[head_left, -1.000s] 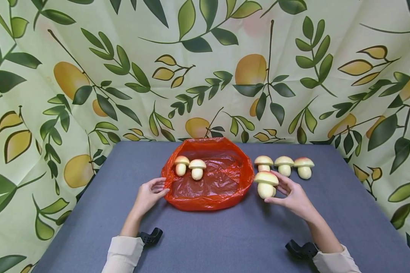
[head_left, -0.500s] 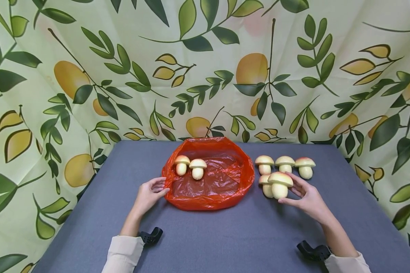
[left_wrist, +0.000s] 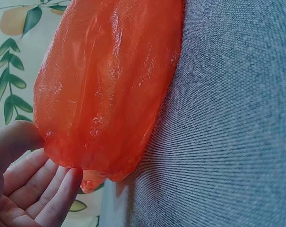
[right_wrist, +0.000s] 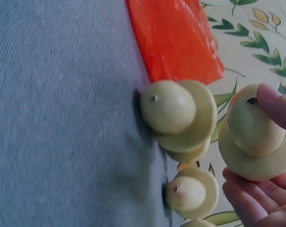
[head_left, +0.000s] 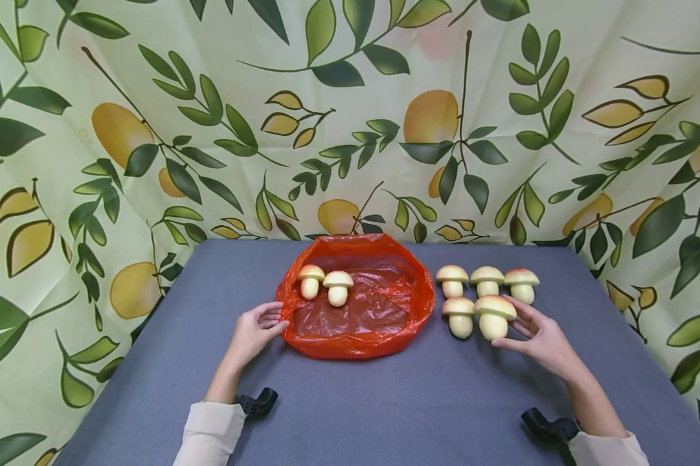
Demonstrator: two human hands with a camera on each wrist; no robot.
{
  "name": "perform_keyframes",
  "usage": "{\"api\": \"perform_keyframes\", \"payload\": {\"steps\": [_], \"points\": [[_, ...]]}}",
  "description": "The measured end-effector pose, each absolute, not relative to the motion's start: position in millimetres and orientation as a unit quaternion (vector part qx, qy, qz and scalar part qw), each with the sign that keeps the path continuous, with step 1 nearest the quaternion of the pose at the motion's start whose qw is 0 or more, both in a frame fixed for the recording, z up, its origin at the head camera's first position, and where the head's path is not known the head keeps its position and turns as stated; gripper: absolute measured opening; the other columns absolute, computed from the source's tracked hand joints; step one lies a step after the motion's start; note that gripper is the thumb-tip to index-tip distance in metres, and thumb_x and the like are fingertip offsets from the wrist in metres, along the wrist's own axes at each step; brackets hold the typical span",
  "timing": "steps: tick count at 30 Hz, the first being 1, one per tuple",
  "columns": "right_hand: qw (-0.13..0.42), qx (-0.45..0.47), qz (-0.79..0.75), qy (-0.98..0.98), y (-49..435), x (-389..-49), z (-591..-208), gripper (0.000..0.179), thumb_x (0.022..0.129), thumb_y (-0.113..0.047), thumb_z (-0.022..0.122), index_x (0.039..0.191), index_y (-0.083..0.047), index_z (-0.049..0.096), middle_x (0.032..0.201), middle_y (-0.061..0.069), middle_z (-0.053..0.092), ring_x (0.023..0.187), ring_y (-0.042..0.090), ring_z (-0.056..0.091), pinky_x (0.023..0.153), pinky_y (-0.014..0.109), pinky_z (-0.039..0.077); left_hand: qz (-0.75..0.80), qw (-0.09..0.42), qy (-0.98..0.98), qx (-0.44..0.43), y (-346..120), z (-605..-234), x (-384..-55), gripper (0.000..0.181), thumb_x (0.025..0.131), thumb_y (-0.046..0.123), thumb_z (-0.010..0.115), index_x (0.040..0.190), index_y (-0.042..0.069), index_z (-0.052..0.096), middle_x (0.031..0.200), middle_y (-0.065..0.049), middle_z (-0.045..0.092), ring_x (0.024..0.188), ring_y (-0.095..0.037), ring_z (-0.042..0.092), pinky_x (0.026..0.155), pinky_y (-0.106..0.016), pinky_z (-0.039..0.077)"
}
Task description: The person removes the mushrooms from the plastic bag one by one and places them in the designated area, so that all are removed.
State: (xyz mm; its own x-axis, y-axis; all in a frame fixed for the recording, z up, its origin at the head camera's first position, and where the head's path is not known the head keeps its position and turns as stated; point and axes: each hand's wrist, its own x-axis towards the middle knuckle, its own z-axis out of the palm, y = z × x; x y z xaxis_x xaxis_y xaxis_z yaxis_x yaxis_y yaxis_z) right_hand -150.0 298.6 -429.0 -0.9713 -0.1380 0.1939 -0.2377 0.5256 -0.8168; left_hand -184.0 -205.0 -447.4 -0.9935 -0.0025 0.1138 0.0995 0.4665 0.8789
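My right hand [head_left: 544,343] grips a toy mushroom [head_left: 495,316], cream with a pale yellow cap, between thumb and fingers. In the right wrist view this held mushroom [right_wrist: 256,127] is raised off the table, thumb on its stem and fingers under its cap. Just left of it stands another mushroom [head_left: 460,317], and behind them is a row of three more, the middle one [head_left: 487,281] among them. My left hand [head_left: 257,334] holds the left side of an open red plastic bag [head_left: 350,348], thumb and fingers around its edge [left_wrist: 105,94]. Two mushrooms [head_left: 337,288] lie inside the bag.
A grey-blue cloth covers the table [head_left: 361,414]. Behind it hangs a leaf-and-fruit patterned curtain [head_left: 350,97]. Black wrist devices [head_left: 259,402] sit on both forearms.
My right hand has moved right with the held mushroom, away from the bag, uncovering the front mushroom standing behind it. The left hand and bag have stayed put.
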Motion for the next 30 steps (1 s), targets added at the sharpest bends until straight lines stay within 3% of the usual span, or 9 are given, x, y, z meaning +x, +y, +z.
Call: {"api": "perform_keyframes", "payload": {"steps": [20, 30], "points": [[0.047, 0.15, 0.473, -0.867, 329, -166, -449, 0.08, 0.07, 0.005, 0.08, 0.135, 0.017, 0.036, 0.113, -0.045, 0.04, 0.103, -0.03, 0.041, 0.083, -0.007, 0.04, -0.518, 0.046, -0.854, -0.026, -202, -442, -181, 0.04, 0.082, 0.001, 0.073, 0.118, -0.011, 0.061, 0.108, -0.029, 0.067, 0.1, -0.034, 0.067, 0.087, -0.032, 0.06], [0.042, 0.157, 0.482, -0.861, 335, -170, -459, 0.078, 0.071, 0.006, 0.078, 0.134, 0.021, 0.033, 0.112, -0.044, 0.042, 0.104, -0.029, 0.042, 0.083, -0.006, 0.041, -0.519, 0.05, -0.853, -0.033, -204, -443, -181, 0.039, 0.082, 0.0, 0.073, 0.117, -0.011, 0.061, 0.107, -0.029, 0.068, 0.098, -0.031, 0.067, 0.084, -0.025, 0.06]]}}
